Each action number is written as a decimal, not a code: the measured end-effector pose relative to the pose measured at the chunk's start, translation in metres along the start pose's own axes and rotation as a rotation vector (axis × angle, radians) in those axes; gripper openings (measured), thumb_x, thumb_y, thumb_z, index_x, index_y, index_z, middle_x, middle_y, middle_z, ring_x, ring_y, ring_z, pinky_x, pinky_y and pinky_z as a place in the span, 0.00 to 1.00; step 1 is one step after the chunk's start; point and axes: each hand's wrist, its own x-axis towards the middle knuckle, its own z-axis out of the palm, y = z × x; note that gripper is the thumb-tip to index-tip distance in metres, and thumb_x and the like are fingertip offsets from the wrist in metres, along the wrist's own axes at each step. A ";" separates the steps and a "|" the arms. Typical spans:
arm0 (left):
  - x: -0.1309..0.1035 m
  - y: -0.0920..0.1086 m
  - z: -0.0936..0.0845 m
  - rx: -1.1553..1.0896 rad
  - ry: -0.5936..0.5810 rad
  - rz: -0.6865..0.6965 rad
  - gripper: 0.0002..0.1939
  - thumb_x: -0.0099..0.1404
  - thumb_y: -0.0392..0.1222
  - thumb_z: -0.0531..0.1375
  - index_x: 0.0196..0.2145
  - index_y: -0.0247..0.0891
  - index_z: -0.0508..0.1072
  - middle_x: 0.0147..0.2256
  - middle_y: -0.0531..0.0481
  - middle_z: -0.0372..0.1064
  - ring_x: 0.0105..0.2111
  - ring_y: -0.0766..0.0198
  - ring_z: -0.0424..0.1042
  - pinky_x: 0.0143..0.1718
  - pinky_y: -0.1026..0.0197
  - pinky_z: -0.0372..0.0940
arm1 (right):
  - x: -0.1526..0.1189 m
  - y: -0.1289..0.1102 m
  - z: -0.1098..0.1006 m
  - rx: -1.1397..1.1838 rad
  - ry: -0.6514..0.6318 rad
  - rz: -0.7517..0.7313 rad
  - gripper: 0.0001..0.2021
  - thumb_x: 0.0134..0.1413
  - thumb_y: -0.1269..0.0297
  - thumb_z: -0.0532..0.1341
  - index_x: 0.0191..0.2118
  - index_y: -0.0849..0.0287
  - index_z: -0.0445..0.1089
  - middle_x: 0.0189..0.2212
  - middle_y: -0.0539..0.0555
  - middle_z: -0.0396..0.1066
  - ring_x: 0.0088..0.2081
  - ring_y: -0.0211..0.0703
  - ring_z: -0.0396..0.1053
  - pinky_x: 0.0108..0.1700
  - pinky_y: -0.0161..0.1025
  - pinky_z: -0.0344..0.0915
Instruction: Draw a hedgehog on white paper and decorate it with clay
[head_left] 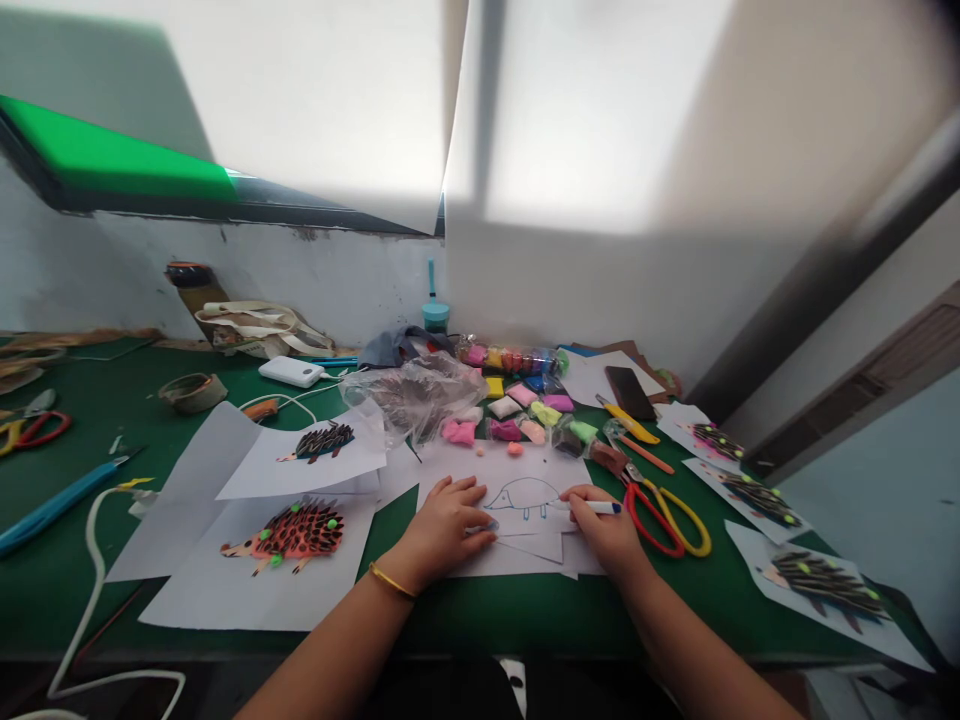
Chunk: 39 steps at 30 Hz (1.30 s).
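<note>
On a white sheet of paper (457,462) in front of me is a hedgehog outline (523,492) drawn in blue, with an eye, a pointed snout and short legs. My right hand (606,528) grips a white marker with a blue end (604,507), its tip at the rear of the outline. Flat on the paper's left side rests my left hand (444,528), fingers spread near the snout. Smaller paper pieces (536,546) lie under the drawing's lower edge. To the left, a finished pink hedgehog picture (300,535) with dark spines and green balls lies on its own sheet.
Packets of coloured clay (556,403) and a crumpled plastic bag (420,392) lie behind the paper. Red-and-yellow scissors (667,515), a yellow cutter (628,420) and a phone (630,392) are at right, beside several hedgehog pictures (825,585). A white power bank (291,372) and cable are at left.
</note>
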 end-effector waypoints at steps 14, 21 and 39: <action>-0.001 -0.001 0.000 0.001 0.015 0.018 0.10 0.63 0.48 0.64 0.42 0.50 0.79 0.57 0.48 0.67 0.61 0.47 0.59 0.62 0.40 0.49 | 0.008 -0.011 -0.002 0.201 0.068 -0.033 0.16 0.53 0.53 0.61 0.42 0.59 0.70 0.27 0.52 0.70 0.32 0.45 0.68 0.37 0.39 0.64; -0.001 0.000 -0.001 0.002 0.015 0.018 0.10 0.62 0.48 0.64 0.42 0.50 0.79 0.56 0.48 0.68 0.61 0.47 0.60 0.63 0.41 0.49 | 0.018 -0.022 0.003 0.333 0.066 -0.074 0.16 0.54 0.53 0.62 0.44 0.58 0.70 0.26 0.50 0.69 0.31 0.43 0.68 0.36 0.39 0.64; -0.002 0.000 0.001 -0.008 0.035 0.016 0.09 0.62 0.47 0.64 0.41 0.50 0.79 0.57 0.47 0.67 0.60 0.47 0.61 0.62 0.40 0.49 | 0.027 -0.001 0.016 0.308 0.168 -0.051 0.13 0.52 0.52 0.62 0.36 0.58 0.69 0.21 0.46 0.63 0.25 0.40 0.62 0.29 0.37 0.59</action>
